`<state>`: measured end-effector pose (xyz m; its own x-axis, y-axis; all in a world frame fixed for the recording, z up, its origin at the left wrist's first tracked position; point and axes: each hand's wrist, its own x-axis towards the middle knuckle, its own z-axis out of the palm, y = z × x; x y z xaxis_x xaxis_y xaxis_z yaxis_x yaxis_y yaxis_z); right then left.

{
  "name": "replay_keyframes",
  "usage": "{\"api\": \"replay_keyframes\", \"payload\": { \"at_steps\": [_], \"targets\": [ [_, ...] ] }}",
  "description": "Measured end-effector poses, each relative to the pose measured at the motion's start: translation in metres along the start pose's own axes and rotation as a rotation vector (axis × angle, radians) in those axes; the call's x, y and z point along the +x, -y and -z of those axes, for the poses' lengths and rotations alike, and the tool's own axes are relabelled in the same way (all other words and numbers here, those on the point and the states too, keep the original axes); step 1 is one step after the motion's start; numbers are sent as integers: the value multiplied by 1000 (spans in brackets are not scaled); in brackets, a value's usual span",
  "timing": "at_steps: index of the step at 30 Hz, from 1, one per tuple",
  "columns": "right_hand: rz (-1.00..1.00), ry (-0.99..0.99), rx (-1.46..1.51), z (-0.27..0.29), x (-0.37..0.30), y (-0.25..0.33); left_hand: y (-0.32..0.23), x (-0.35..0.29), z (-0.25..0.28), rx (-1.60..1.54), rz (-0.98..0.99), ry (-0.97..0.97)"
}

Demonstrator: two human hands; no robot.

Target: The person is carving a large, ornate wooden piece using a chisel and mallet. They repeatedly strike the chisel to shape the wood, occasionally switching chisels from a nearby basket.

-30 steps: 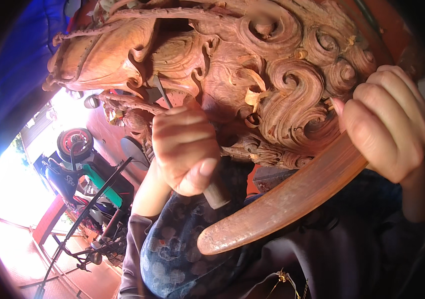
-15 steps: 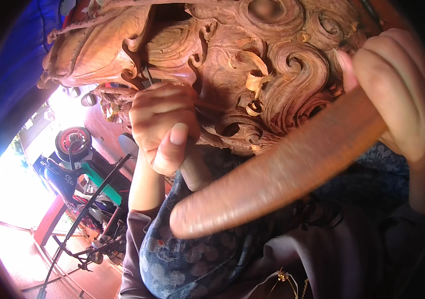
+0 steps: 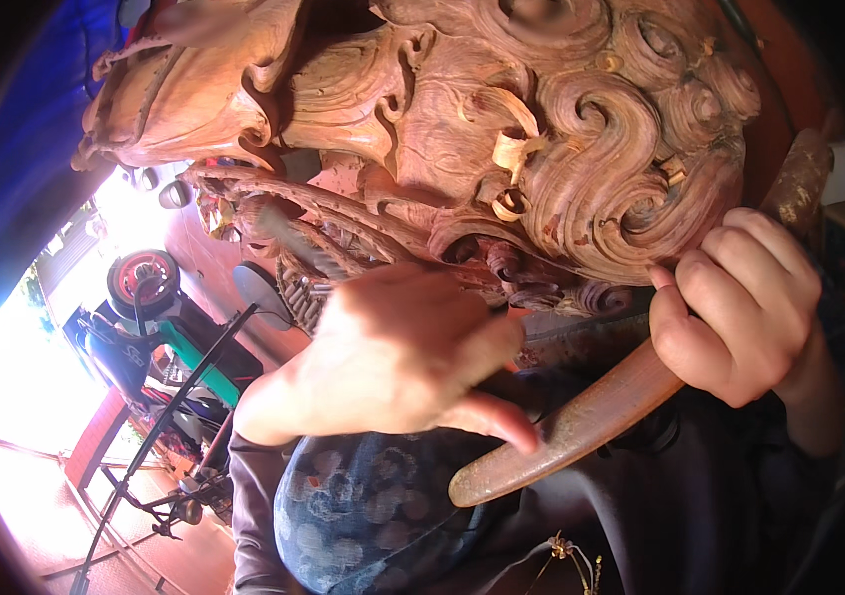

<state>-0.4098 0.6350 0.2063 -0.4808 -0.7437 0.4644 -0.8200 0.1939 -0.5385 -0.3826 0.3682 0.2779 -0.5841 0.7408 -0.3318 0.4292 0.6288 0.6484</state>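
Observation:
My right hand (image 3: pixel 734 312) is closed round a long, curved wooden club (image 3: pixel 581 436). One end slants down toward my lap; the other (image 3: pixel 801 178) sticks out above my fist. My left hand (image 3: pixel 397 352), smeared by motion, is closed on a chisel, whose blurred metal blade (image 3: pixel 298 241) points up and left; its handle is hidden by the hand. The left thumb reaches close to the club's lower end; I cannot tell if they touch. Beyond both hands stands a large wood carving (image 3: pixel 581 169) with scrolls and swirling grooves. A pale curled shaving (image 3: pixel 516 149) lies on it.
My knee in patterned blue cloth (image 3: pixel 363 506) is below the left hand. At the left a parked motorbike (image 3: pixel 160 337) with a red-rimmed wheel stands on the tiled floor (image 3: pixel 184 565). Blue sheeting (image 3: pixel 21 149) hangs at the upper left.
The chisel has come off the carving, and my left hand has turned and moved down and right. My right hand has lowered the club, pulling it back to the right.

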Motion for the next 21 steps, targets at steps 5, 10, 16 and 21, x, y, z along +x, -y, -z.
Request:
{"api": "replay_keyframes", "payload": {
  "at_steps": [5,10,16,21],
  "targets": [
    [-25,42,27,-4,-3,0,-3,-13,8,39,57,-123],
    [-1,30,-59,-13,-3,6,-4,-73,18,-297,510,-631],
    [-20,163,-59,-15,15,15,96,-241,-51,-162,1141,-1176],
    [-12,240,-48,-22,23,18,171,-347,-225,-372,1682,-1133]
  ]
}}
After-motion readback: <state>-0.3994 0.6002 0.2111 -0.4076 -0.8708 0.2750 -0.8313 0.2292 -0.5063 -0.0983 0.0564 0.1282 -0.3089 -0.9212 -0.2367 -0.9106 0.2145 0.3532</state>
